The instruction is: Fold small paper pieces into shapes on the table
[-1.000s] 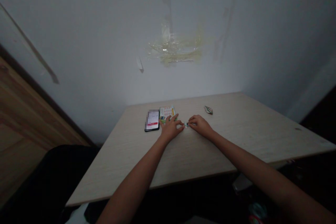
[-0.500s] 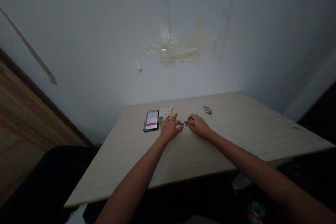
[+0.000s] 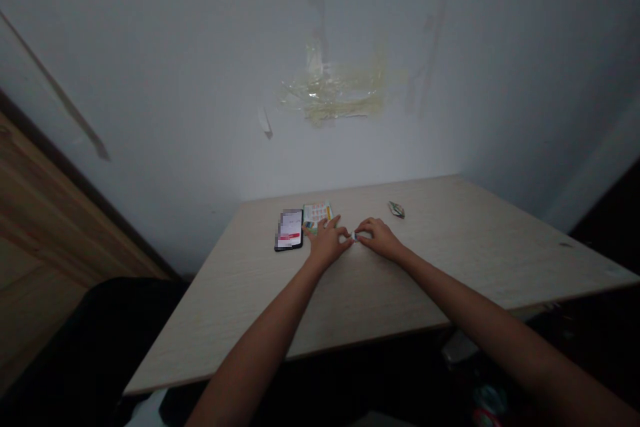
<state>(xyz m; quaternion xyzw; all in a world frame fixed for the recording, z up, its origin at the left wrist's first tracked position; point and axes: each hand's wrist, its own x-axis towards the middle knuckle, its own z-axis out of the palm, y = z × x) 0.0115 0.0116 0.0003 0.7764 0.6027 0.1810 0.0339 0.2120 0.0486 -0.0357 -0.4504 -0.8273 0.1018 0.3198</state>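
Between my two hands is a small white-and-blue piece [image 3: 355, 237], perhaps folded paper; its kind is too small to make out. My left hand [image 3: 327, 243] pinches its left edge with thumb and forefinger. The other left fingers spread over the lower part of a printed leaflet or card [image 3: 318, 211]. From the other side, my right hand [image 3: 379, 238] grips the piece with its fingertips, the rest of the fingers curled. Both hands rest low over the pale wooden table [image 3: 360, 300].
A phone [image 3: 289, 229] with a lit screen lies left of the leaflet. Farther back on the right is a small folded, colourful packet or paper [image 3: 396, 209]. Behind the table stands a wall with peeling clear tape [image 3: 340, 97]. A dark chair-like shape [image 3: 100, 340] is at the left.
The left hand's fingertips have shifted slightly right, toward the right hand. The small piece appears turned a little between the fingers. The phone, leaflet and packet stay where they were.
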